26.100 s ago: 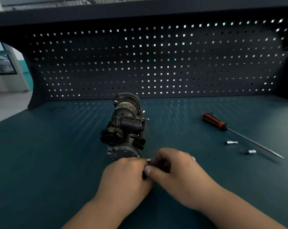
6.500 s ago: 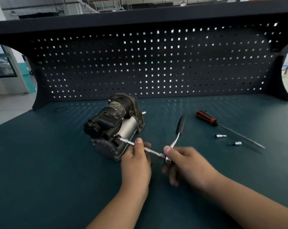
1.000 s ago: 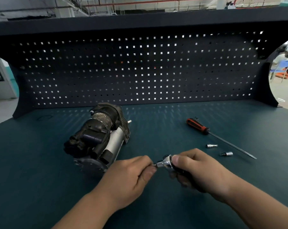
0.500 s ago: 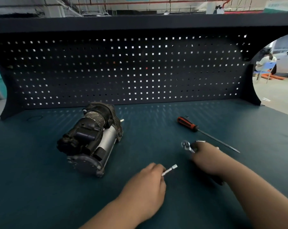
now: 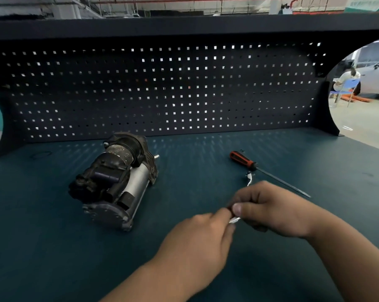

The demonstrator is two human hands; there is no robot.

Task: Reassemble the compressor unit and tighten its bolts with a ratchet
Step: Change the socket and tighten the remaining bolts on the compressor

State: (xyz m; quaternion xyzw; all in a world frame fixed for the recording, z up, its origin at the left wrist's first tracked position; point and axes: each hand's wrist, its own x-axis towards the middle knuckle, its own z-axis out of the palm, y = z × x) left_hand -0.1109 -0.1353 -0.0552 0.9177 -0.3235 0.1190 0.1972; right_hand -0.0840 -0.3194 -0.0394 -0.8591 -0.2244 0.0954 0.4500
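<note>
The dark compressor unit (image 5: pixel 114 184) lies on its side at the left middle of the bench, its round end cover facing me. In front of me my left hand (image 5: pixel 197 243) and my right hand (image 5: pixel 271 208) meet fingertip to fingertip. Both pinch a short silver extension bar (image 5: pixel 235 219), of which only a small bit shows between the fingers. The ratchet (image 5: pixel 249 178) shows its silver head just beyond my right hand. Its handle is hidden behind that hand, and I cannot tell whether the hand holds it.
A screwdriver (image 5: pixel 243 160) with a red and black handle lies to the right, its long shaft pointing right and towards me. A dark pegboard (image 5: pixel 162 90) walls off the back of the green bench top (image 5: pixel 53 247). A seated person (image 5: pixel 345 79) is far off at the right.
My right hand has come back from the screwdriver area to my left hand, and both now pinch the silver bar. The ratchet head now shows beyond my right hand.
</note>
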